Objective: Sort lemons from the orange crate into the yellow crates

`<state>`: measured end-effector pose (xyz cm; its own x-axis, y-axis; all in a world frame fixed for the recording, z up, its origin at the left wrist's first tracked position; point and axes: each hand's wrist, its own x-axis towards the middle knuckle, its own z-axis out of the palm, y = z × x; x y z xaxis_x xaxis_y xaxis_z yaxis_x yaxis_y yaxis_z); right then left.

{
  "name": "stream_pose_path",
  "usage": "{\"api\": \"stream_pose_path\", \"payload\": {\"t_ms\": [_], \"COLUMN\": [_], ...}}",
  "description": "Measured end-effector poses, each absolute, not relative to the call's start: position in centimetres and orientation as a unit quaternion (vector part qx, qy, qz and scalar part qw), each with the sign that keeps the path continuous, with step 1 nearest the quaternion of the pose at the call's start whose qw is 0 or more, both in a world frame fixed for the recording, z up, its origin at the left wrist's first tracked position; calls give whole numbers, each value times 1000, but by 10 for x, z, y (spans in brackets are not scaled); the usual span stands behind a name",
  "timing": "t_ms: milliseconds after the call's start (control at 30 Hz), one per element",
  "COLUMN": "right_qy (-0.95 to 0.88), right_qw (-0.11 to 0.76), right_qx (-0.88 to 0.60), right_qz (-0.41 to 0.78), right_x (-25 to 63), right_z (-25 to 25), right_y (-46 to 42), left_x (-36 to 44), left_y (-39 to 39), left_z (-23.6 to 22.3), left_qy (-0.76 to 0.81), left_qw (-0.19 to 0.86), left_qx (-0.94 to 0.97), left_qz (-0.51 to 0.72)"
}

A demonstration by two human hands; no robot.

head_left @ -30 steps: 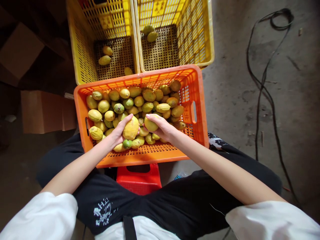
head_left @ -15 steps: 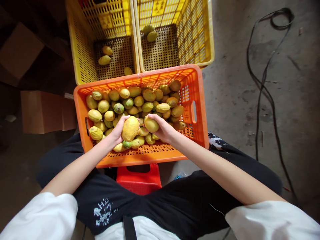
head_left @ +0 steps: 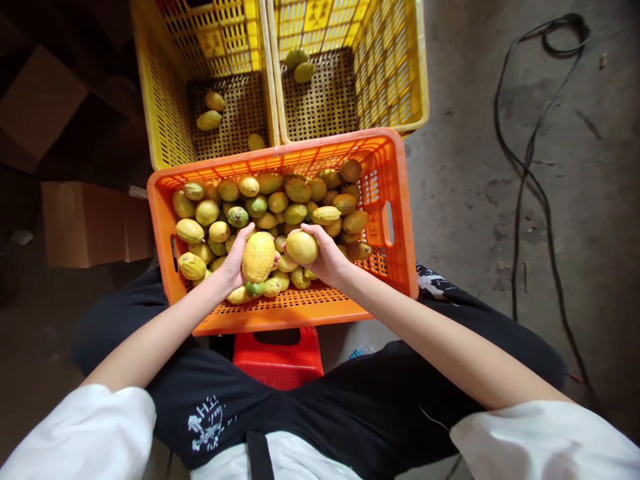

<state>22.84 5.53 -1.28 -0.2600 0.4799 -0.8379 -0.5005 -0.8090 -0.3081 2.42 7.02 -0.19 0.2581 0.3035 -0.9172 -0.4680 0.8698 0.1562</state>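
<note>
My left hand (head_left: 235, 264) is closed around a large, bumpy yellow lemon (head_left: 259, 258). In my right hand (head_left: 328, 256) is a smaller, smoother yellow lemon (head_left: 301, 247), its skin slightly greenish. The two held lemons are side by side, a small gap apart, above an orange plastic crate (head_left: 280, 323). Many loose lemons (head_left: 298, 191) lie in that crate, mostly yellow, some green or brownish. My hands hide part of the pile beneath them.
Two yellow crates stand beyond the orange one; the left crate (head_left: 274, 100) and the right crate (head_left: 425, 80) each hold a few lemons. A red stool (head_left: 278, 373) is under the orange crate. Cardboard boxes (head_left: 85, 223) stand left, and a black cable (head_left: 525, 167) lies on the floor at right.
Both hands have turned the lemons slightly in place. The fingers have loosened a little and the right lemon has shifted slightly up. The crates have not moved.
</note>
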Motion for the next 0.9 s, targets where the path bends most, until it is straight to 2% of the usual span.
{"api": "stream_pose_path", "payload": {"t_ms": [300,700,900], "right_qy": [42,-13,-49], "right_qw": [323,326,332], "right_qx": [-547,-567,-545], "right_qz": [771,756,768], "right_x": [228,229,227], "right_z": [-6,-13,-14], "right_y": [62,55,54], "left_x": [18,26,16], "left_y": [66,73,72], "left_z": [-10,2,-10], "left_qy": [565,594,556], "left_qw": [788,739,784], "left_qx": [-64,-37,-42], "left_qz": [237,314,272]}}
